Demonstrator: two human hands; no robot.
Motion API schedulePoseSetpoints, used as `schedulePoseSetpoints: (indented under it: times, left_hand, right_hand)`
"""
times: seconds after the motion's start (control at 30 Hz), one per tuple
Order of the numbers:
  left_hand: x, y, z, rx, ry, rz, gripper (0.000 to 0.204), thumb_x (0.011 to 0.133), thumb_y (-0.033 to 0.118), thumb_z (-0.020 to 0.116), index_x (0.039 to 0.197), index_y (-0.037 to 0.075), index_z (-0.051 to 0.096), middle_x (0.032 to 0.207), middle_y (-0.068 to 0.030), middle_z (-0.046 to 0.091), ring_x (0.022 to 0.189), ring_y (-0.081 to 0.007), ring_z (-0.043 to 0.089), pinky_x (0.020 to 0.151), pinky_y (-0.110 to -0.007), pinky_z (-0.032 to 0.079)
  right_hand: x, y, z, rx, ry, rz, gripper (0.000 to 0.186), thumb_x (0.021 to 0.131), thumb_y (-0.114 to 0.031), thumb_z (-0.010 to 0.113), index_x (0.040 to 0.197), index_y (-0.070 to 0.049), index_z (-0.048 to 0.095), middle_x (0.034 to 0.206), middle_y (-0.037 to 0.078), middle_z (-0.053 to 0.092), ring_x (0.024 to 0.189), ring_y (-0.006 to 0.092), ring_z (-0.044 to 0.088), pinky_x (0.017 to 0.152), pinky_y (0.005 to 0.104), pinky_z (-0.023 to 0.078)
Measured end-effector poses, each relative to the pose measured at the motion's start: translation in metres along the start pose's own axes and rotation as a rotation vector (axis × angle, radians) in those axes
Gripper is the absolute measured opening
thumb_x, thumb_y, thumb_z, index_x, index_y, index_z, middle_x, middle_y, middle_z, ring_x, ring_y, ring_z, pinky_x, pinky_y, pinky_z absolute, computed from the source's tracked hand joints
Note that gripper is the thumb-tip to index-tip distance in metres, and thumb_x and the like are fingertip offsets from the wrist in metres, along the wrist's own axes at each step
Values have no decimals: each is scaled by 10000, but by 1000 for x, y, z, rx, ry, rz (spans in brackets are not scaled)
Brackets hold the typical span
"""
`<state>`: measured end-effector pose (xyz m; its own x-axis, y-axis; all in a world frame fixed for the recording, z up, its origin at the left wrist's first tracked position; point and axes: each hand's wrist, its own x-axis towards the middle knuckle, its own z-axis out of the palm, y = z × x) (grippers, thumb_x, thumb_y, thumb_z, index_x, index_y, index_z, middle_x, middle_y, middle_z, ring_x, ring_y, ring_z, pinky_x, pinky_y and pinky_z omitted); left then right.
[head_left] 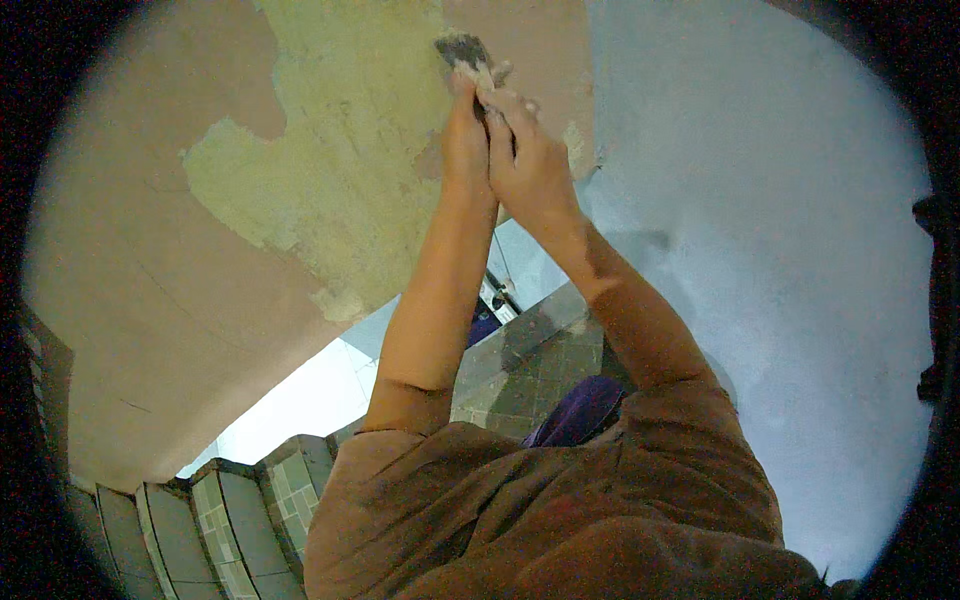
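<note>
Both my arms reach up and forward, with the hands together in front of the wall. My left hand (465,150) is closed round a putty knife (460,48), whose dark, wide blade points up and to the left. Pale paste clings below the blade. Against it, my right hand (528,165) has its fingers bent round the knife's handle, and its fingertips look smeared with paste. Part of the handle is hidden between the two hands. Behind them, the wall bears a yellowish-green filler patch (340,130) with ragged edges over a brownish-pink surface (150,240).
A pale bluish wall (760,200) meets the patched wall at a corner just right of my hands. Stairs (215,525) with tiled risers descend at lower left. Below my arms lies a tiled floor (530,370), with small dark and white items (497,297) partly hidden behind my left forearm.
</note>
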<state>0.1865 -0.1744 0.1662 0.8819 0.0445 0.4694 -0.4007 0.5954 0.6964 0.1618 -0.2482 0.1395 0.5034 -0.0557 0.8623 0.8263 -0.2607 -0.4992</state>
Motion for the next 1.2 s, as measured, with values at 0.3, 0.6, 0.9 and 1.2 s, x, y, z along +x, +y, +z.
schedulePoseSetpoints:
  times: [0.3, 0.6, 0.9, 1.2]
  left_hand:
    - [-3, -3, 4, -46, 97, -93, 546, 991, 482, 331, 1135, 6, 555, 732, -67, 542, 676, -221, 567, 591, -322, 490]
    - [4, -9, -2, -37, 64, -94, 538, 978, 495, 362, 1141, 16, 546, 745, -70, 551, 681, -219, 568, 584, -330, 487]
    - [9, -5, -1, -52, -69, -8, 548, 980, 497, 350, 1148, 11, 541, 732, -70, 543, 683, -217, 568, 596, -322, 484]
    - [23, -8, 1, 3, -95, 44, 576, 981, 515, 318, 1181, 14, 521, 787, -103, 591, 688, -220, 568, 617, -339, 499]
  right_hand:
    - [2, 4, -4, -48, 11, -71, 272, 938, -141, 463, 1181, -74, 563, 1099, 217, 613, 982, 413, 595, 826, 428, 501]
    - [3, 0, -10, -57, -29, -31, 281, 944, -160, 447, 1189, -80, 558, 1096, 214, 610, 960, 401, 600, 777, 436, 510]
    - [6, 9, -5, -89, -69, -8, 281, 936, -165, 456, 1189, -109, 564, 1051, 206, 617, 872, 399, 615, 739, 457, 514]
    - [13, 15, -9, -116, -77, 24, 287, 929, -159, 461, 1195, -123, 564, 995, 204, 637, 867, 415, 612, 735, 448, 512]
